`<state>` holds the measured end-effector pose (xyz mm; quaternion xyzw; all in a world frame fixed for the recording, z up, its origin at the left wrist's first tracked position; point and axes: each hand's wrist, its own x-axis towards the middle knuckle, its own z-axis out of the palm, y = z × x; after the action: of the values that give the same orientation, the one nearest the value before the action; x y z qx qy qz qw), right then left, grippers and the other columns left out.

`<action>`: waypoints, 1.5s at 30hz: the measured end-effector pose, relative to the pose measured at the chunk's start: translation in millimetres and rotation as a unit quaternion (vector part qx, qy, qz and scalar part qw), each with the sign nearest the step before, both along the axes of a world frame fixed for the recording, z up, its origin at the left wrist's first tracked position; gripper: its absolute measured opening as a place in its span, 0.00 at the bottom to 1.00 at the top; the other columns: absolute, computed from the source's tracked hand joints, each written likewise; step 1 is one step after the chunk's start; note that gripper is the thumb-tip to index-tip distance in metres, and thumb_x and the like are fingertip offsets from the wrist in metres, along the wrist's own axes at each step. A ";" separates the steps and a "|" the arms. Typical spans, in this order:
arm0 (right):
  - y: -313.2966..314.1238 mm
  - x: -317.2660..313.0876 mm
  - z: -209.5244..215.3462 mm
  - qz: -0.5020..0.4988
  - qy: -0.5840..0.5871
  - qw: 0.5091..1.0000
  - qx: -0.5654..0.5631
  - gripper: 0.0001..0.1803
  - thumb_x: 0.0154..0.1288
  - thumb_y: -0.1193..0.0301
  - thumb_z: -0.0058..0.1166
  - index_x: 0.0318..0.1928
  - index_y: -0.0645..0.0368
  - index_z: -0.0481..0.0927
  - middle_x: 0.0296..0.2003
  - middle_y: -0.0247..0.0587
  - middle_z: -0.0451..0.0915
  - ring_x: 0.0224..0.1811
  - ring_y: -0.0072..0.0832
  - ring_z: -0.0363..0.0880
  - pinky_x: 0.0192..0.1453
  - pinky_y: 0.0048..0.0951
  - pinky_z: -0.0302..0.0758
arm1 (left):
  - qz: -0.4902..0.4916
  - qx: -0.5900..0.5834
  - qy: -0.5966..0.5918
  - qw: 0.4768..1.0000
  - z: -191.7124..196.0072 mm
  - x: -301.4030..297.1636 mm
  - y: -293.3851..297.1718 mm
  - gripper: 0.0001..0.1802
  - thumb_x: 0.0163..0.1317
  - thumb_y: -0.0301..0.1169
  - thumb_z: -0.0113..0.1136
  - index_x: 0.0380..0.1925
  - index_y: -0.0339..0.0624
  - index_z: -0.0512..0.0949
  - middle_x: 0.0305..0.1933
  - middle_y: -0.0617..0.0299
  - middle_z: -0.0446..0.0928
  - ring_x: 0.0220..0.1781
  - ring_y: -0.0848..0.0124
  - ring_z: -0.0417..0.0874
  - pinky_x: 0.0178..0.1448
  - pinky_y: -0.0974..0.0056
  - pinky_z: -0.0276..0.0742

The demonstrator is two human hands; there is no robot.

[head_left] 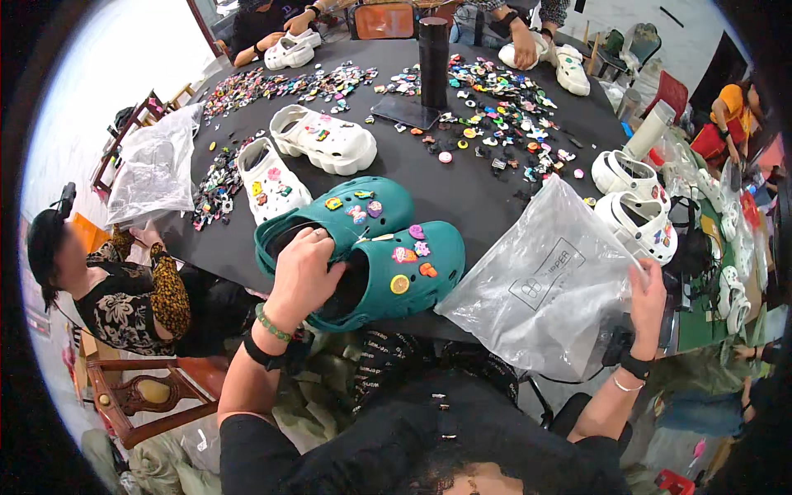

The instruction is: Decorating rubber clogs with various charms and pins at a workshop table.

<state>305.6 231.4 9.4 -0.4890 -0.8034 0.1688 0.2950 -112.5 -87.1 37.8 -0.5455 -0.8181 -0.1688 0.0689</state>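
Note:
My left hand (301,268) is closed on a pair of teal green clogs, its fingers hooked over their neighbouring sides. The left clog (388,196) and the right clog (441,289) sit side by side at the table's near edge, toes pointing away from me. Colourful charms, including a lemon slice (399,284), dot their tops. Off to the right, my right hand (649,285) pinches the edge of a clear plastic bag (540,318) with a printed logo. The bag hangs partly over the table's near edge, and no shoe shows inside it.
White clogs with charms (326,142) stand beyond the green pair; more (634,227) are at the right. Loose charms (503,103) cover the far table (330,82) around a black cylinder (433,62). Another bag (153,169) lies left near a seated person (124,289). Co-workers' hands hold white clogs opposite.

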 end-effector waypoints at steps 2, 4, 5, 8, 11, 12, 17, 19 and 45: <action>-5.9 0.8 7.5 0.007 0.032 0.999 -0.022 0.35 0.68 0.48 0.55 0.63 0.60 0.68 0.52 0.52 0.77 0.56 0.43 0.75 0.62 0.39 0.68 | 0.009 -0.015 0.008 1.000 -0.3 2.3 0.2 0.12 0.42 0.28 0.70 0.24 0.35 0.76 0.36 0.53 0.77 0.45 0.54 0.77 0.49 0.54 0.76; -21.2 -7.4 19.8 0.088 0.048 0.995 -0.012 0.42 0.65 0.42 0.54 0.67 0.61 0.63 0.56 0.54 0.74 0.58 0.44 0.74 0.63 0.39 0.67 | 0.020 -0.028 0.016 0.999 -0.5 5.6 0.7 0.13 0.42 0.28 0.70 0.25 0.34 0.75 0.38 0.51 0.77 0.46 0.53 0.77 0.50 0.54 0.76; -27.0 -12.8 22.1 0.168 0.066 0.984 0.000 0.49 0.62 0.37 0.53 0.70 0.61 0.58 0.59 0.56 0.72 0.60 0.45 0.72 0.64 0.39 0.66 | 0.015 -0.028 0.009 0.999 -1.1 6.0 0.5 0.14 0.42 0.28 0.70 0.26 0.34 0.75 0.38 0.50 0.76 0.47 0.53 0.76 0.51 0.53 0.76; -39.1 -22.1 21.0 0.233 0.000 0.973 -0.004 0.62 0.50 0.29 0.56 0.74 0.60 0.51 0.68 0.58 0.59 0.69 0.48 0.62 0.71 0.43 0.61 | 0.016 -0.028 0.005 0.999 -2.3 5.8 -2.4 0.15 0.42 0.28 0.70 0.27 0.33 0.75 0.39 0.48 0.76 0.48 0.52 0.75 0.53 0.53 0.75; -58.2 -35.4 18.8 0.304 -0.084 0.949 0.017 0.64 0.45 0.32 0.61 0.74 0.58 0.52 0.72 0.59 0.53 0.72 0.52 0.56 0.74 0.47 0.57 | 0.022 -0.023 0.010 0.999 -3.9 6.9 -1.9 0.15 0.42 0.29 0.70 0.26 0.32 0.75 0.38 0.48 0.76 0.48 0.51 0.75 0.52 0.52 0.74; -65.7 -39.7 18.8 0.334 -0.117 0.935 0.016 0.65 0.43 0.34 0.65 0.74 0.57 0.52 0.73 0.59 0.49 0.74 0.54 0.54 0.75 0.48 0.55 | 0.021 -0.014 0.012 1.000 -4.5 7.3 2.5 0.14 0.43 0.29 0.70 0.26 0.32 0.75 0.38 0.47 0.76 0.47 0.50 0.76 0.52 0.52 0.74; -86.8 -61.0 -13.9 0.351 -0.199 0.915 -0.008 0.59 0.40 0.54 0.76 0.72 0.52 0.58 0.73 0.57 0.48 0.70 0.61 0.58 0.68 0.54 0.66 | 0.046 -0.032 -0.042 0.998 -3.6 2.3 4.8 0.14 0.44 0.31 0.68 0.24 0.32 0.75 0.33 0.45 0.75 0.41 0.46 0.77 0.45 0.49 0.74; -95.1 -68.0 -9.3 0.301 -0.238 0.923 0.005 0.52 0.44 0.63 0.74 0.70 0.51 0.61 0.71 0.54 0.51 0.66 0.59 0.62 0.64 0.50 0.72 | 0.035 0.024 -0.045 0.998 -14.2 3.0 6.2 0.14 0.43 0.29 0.69 0.24 0.31 0.75 0.31 0.44 0.75 0.38 0.44 0.77 0.42 0.48 0.73; -66.0 -49.6 39.4 0.142 0.041 0.983 0.107 0.31 0.58 0.80 0.48 0.65 0.62 0.64 0.55 0.60 0.73 0.47 0.57 0.78 0.51 0.47 0.79 | 0.082 0.108 -0.020 0.991 28.5 43.2 0.9 0.33 0.50 0.31 0.72 0.57 0.32 0.72 0.54 0.41 0.76 0.58 0.46 0.75 0.62 0.50 0.69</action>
<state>256.0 165.4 48.8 -0.3279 -0.8655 0.1422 0.3511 -69.2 -86.2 66.3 -0.4621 -0.8384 -0.2606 0.1251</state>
